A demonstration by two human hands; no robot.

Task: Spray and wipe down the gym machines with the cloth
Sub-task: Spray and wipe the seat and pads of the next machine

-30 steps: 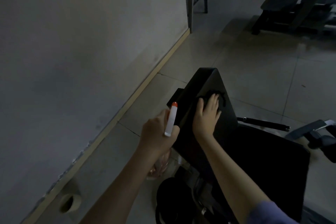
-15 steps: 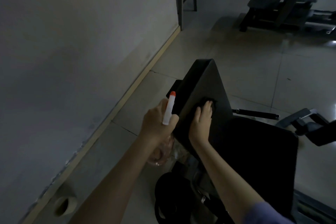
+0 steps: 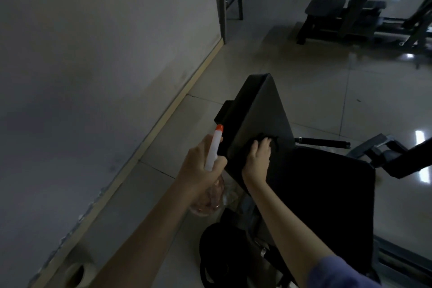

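A black padded backrest (image 3: 259,112) of a gym machine slopes up in front of me, joined to a wide black seat pad (image 3: 327,194) on the right. My right hand (image 3: 257,161) presses a dark cloth (image 3: 272,141) flat against the lower part of the backrest, fingers straight. My left hand (image 3: 201,168) grips a spray bottle (image 3: 214,147) with a white nozzle and an orange tip, just left of the backrest; its clear body shows below the hand.
A grey wall (image 3: 93,65) with a pale skirting runs along the left. A black handle bar (image 3: 322,142) sticks out right of the backrest. Another bench machine (image 3: 339,14) stands far back right. A roll of tape (image 3: 76,273) lies on the tiled floor.
My right hand has slid the cloth down the backrest towards its lower part. The left hand with the bottle has hardly moved. The view has shifted slightly.
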